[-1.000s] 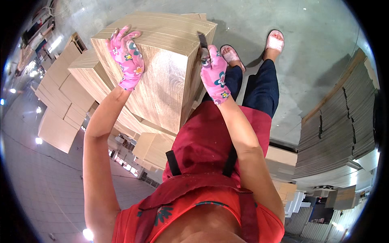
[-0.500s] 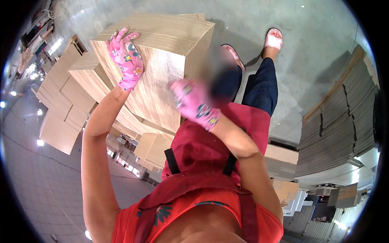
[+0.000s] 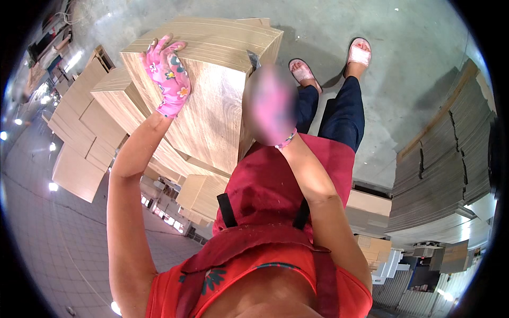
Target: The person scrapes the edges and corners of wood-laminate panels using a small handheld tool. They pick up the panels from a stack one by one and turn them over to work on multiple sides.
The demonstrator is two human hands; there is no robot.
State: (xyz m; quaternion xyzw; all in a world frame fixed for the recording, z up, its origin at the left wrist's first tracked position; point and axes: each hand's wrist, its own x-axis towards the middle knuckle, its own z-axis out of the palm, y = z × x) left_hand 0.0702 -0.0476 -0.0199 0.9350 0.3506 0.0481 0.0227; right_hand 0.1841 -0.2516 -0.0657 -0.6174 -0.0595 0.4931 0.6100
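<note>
Head view: two gloved hands at a stack of wood-grain boards, a dark flat blade by one corner.
The stack of wood-grain boards lies under the fingers of the left hand, which are spread apart and ungripping, the palm on the wood-grain face and the tips over its upper edge onto the layered board edges. The right hand is blurred beside the stack's right side; how far its fingers are closed cannot be told. The dark flat blade juts past them, its long axis slanting up and slightly left at the upper right corner; contact is unclear. The grain runs from the upper edge toward the red apron.
</note>
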